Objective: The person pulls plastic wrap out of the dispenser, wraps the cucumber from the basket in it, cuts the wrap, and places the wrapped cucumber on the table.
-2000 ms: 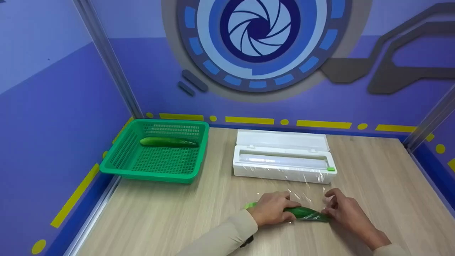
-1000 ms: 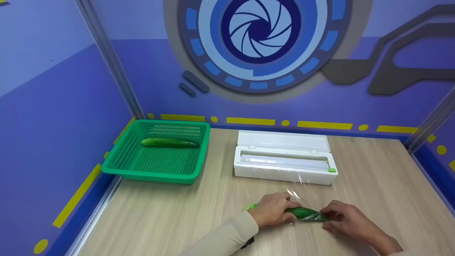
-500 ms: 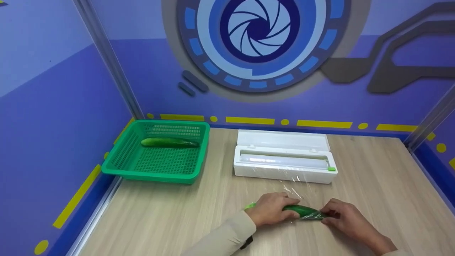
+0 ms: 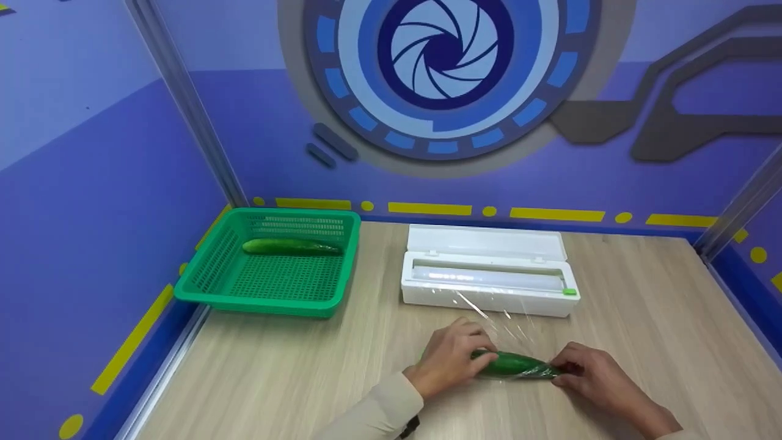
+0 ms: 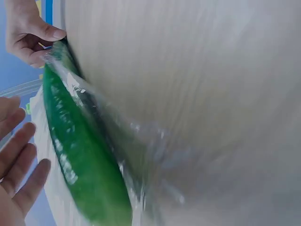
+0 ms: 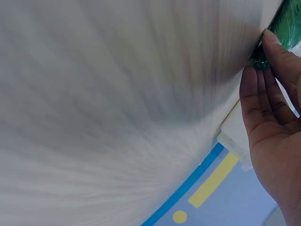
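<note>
On the table [image 4: 641,318], a basket [image 4: 333,278] is sitting at the back left with a cucumber [image 4: 290,246] lying in it along its far wall. A film dispenser [image 4: 489,275] is sitting to its right. In front of the dispenser, a wrapped cucumber [image 4: 513,365] is lying between the left hand [image 4: 449,357] and the right hand [image 4: 595,376].

Your head view is bright, evenly lit and sharp, with only faint shadows on the surface [image 4: 635,305]. Glare streaks the film [image 4: 489,311]. Both wrist views smear the surface with motion blur; the cucumber [image 5: 75,155] shows speckled highlights there.
</note>
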